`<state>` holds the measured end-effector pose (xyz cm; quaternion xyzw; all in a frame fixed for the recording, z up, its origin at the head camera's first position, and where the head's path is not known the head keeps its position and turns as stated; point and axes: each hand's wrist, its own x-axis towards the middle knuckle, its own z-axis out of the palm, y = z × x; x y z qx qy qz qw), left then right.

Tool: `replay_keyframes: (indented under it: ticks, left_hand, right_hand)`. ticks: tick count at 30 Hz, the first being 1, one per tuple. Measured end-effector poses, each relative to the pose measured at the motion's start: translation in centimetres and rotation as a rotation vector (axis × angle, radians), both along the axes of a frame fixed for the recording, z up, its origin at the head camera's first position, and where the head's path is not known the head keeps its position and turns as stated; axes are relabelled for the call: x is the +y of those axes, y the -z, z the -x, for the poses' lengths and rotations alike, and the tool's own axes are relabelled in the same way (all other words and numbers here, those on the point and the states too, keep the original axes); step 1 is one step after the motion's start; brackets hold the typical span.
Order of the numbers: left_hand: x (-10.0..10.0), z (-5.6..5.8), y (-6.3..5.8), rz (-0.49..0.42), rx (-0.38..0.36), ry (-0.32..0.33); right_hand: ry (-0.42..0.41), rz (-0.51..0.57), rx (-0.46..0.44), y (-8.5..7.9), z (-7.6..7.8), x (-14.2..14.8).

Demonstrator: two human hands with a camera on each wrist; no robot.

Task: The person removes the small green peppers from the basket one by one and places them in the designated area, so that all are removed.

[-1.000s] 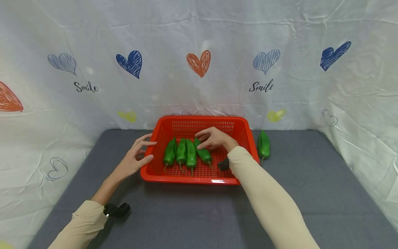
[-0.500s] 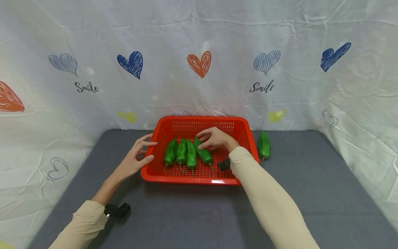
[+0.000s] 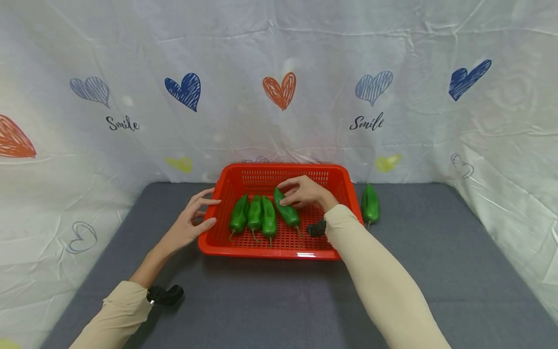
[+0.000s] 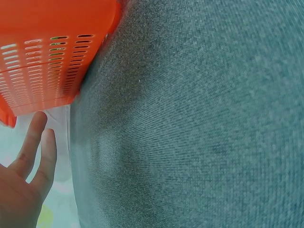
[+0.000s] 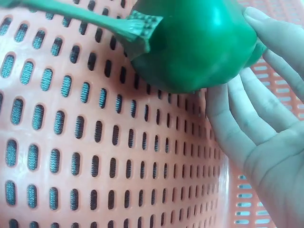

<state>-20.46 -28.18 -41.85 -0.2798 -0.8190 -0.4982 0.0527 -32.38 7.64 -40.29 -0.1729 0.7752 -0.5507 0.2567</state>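
Observation:
In the head view a red slotted plastic basket (image 3: 266,253) stands at the back of the table. My right hand (image 3: 306,190) reaches into it and grips a green pepper (image 3: 289,215) between thumb and fingers, its stem end toward me. Seen from the right wrist, that pepper (image 5: 199,42) is close over the slotted bottom, fingers along its side. To its left lie three more green peppers (image 3: 269,220) side by side, stems toward me. My left hand (image 3: 187,223) rests at the basket's left rim with fingers spread and mostly straight; the left wrist view has two fingers near the basket's outer wall (image 4: 47,66).
Another green pepper (image 3: 370,204) lies on the dark grey tablecloth (image 3: 261,300), just right of the basket. Behind the table hangs a white curtain (image 3: 322,97) printed with hearts. Each wrist wears a black camera (image 3: 165,294).
My right hand has shifted slightly up and to the right with the pepper, widening the gap to the other three. The left hand has stayed at the rim.

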Motion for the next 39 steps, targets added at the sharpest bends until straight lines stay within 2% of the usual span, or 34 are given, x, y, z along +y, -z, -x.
replay_keyframes:
  ticks: [16, 28, 33, 39]
  left_hand:
    - [0.0, 0.0, 0.1, -0.005, -0.01, 0.0]
    - [0.1, 0.0, -0.1, 0.002, 0.002, 0.004]
    - [0.1, 0.1, -0.2, -0.001, 0.003, 0.009]
    - [0.0, 0.1, -0.2, 0.006, 0.004, 0.007]
  right_hand:
    - [0.023, 0.14, -0.031, -1.6, 0.1, 0.0]
    - [0.028, 0.212, -0.07, -3.1, 0.2, 0.3]
    - [0.024, 0.216, -0.059, -3.7, 0.1, 0.6]
    - [0.066, 0.247, -0.052, -4.3, -0.1, 0.7]
